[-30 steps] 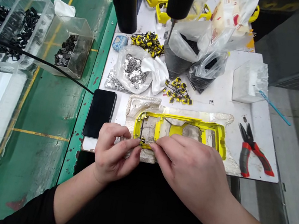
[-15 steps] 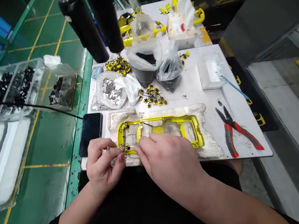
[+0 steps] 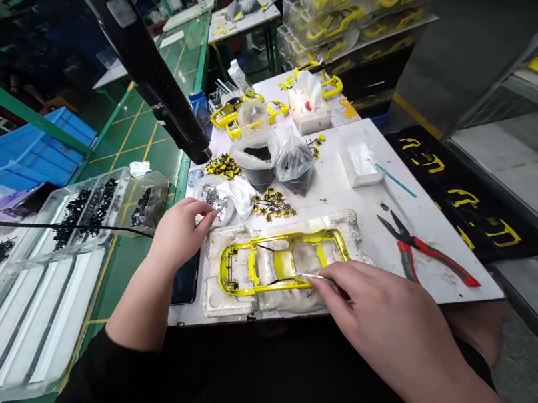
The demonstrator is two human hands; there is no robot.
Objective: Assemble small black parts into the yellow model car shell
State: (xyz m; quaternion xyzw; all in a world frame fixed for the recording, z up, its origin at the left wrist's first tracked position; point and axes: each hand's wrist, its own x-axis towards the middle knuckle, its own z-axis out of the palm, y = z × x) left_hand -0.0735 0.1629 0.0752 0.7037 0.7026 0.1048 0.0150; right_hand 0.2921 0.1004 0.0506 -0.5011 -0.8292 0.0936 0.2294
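A yellow plastic frame (image 3: 279, 288) with openings lies in a pale, worn holder (image 3: 226, 304) at the table's front. My right hand (image 3: 370, 297) is closed around thin metal tweezers (image 3: 314, 277), their tips over the frame's middle. My left hand (image 3: 181, 232) reaches over the phone to the near edge of a clear bag (image 3: 227, 212) of small silver metal pieces. Its thumb and forefinger look slightly apart, and nothing shows between them; the other fingers are partly hidden. A black phone (image 3: 186, 283) lies partly under my left forearm.
Red-handled pliers (image 3: 412, 240) lie on the right. Yellow-black parts (image 3: 273, 205), bags of black pieces (image 3: 296, 165), a white tray (image 3: 358, 161) and a tissue box (image 3: 310, 110) stand farther back. A black cylindrical device (image 3: 154, 87) hangs at upper left. Compartment boxes (image 3: 58, 291) sit left.
My left hand has left the frame's near left corner and moved up to the bag of metal pieces. My right hand has shifted right along the frame with the tweezers. The camera view has tilted up.
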